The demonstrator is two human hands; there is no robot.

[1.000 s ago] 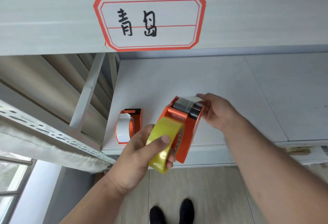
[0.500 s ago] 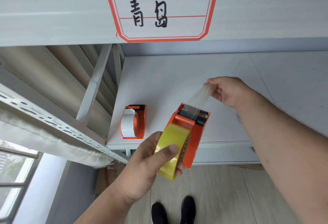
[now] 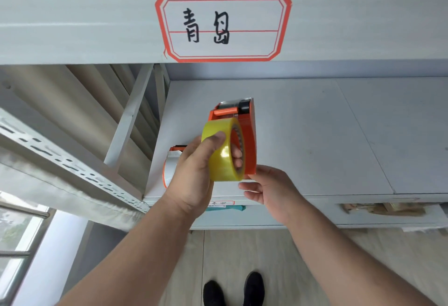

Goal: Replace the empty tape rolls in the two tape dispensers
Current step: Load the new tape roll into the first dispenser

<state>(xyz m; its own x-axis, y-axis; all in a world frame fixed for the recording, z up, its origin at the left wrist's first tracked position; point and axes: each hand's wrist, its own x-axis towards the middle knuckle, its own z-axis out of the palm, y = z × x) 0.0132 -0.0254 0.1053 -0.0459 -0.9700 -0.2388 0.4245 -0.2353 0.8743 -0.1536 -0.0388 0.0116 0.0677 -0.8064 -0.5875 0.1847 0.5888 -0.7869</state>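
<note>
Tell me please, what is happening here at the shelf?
A person is loading tape dispensers. The left hand grips a yellow tape roll mounted in an orange dispenser, with the thumb on the roll's outside and fingers through its core. The right hand touches the dispenser's lower end with loose fingers. A second dispenser with a white roll stands on the shelf, mostly hidden behind the left hand.

grey shelf (image 3: pixel 303 135), second orange tape dispenser (image 3: pixel 171 160) resting at its left front edge
</note>
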